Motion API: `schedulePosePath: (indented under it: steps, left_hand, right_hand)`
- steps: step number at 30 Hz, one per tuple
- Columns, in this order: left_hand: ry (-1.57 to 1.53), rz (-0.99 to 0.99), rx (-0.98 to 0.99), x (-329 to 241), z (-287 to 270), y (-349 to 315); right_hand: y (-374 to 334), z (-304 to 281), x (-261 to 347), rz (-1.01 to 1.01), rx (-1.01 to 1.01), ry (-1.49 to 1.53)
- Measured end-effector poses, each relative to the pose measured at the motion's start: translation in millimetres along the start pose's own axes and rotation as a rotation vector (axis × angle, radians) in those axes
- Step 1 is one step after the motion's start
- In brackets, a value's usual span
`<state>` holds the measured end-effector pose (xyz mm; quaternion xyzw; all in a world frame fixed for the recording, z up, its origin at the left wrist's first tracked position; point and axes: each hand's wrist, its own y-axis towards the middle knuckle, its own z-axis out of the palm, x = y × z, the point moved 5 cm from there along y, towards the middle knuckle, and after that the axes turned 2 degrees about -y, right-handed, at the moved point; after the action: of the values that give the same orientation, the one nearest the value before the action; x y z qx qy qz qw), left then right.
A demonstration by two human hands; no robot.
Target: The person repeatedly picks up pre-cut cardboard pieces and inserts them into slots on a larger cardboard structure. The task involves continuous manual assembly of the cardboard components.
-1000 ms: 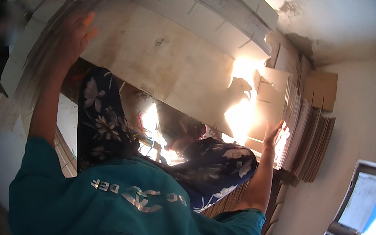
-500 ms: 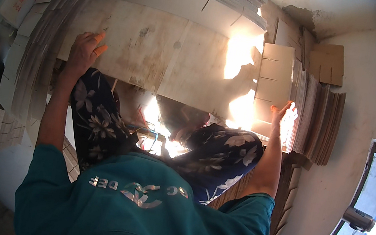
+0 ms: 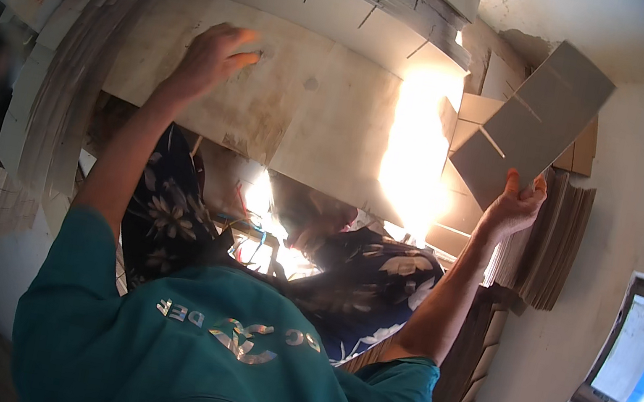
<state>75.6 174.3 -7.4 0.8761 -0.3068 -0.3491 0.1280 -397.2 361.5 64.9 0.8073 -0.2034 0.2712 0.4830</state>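
Observation:
My right hand grips a grey slotted cardboard sheet by its near edge. The sheet is raised and tilted over the right-hand stack of cardboard sheets. My left hand is above the left part of the pale wooden board. Its thumb and fingers are apart, slightly smeared by motion, with nothing between them. Orange coverings or colouring show at the fingertips of both hands.
Across the far side lies a thick stack of slotted cardboard. A long row of sheets lines the left. Upright cardboard leans near the right wall. Bright sunlight falls on the board's right end.
My right hand has lifted the cardboard sheet off the right-hand stack and tilted it. My left hand has moved right and away from me over the board.

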Motion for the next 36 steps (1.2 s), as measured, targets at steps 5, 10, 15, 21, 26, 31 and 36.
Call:
schedulePosePath:
  steps: [5,10,15,21,26,31,36]
  left_hand:
    - [-0.004,0.250,-0.110,-34.8,48.4,83.0]
    - [0.170,0.368,-0.035,-56.3,116.8,148.8]
    - [0.332,0.383,-0.036,-53.9,160.7,181.5]
    - [0.341,0.470,-0.064,-44.5,171.1,186.8]
    - [0.161,0.588,-0.163,-58.3,153.3,175.0]
    - [0.136,0.535,-0.085,-53.6,155.8,171.6]
    - [0.123,0.457,0.054,-64.3,154.5,170.1]
  right_hand:
    - [-17.1,68.2,68.9,0.186,0.259,0.071]
    - [-37.7,91.9,54.8,-0.093,0.251,-0.045]
    - [-44.3,104.1,53.2,-0.088,0.206,-0.071]
    - [-44.1,109.3,60.1,-0.096,0.243,-0.058]
    - [-44.0,109.3,53.2,-0.139,0.235,0.146]
    - [-43.8,107.3,74.7,-0.131,0.248,-0.021]
    - [-44.5,104.0,77.2,-0.126,0.238,-0.008]
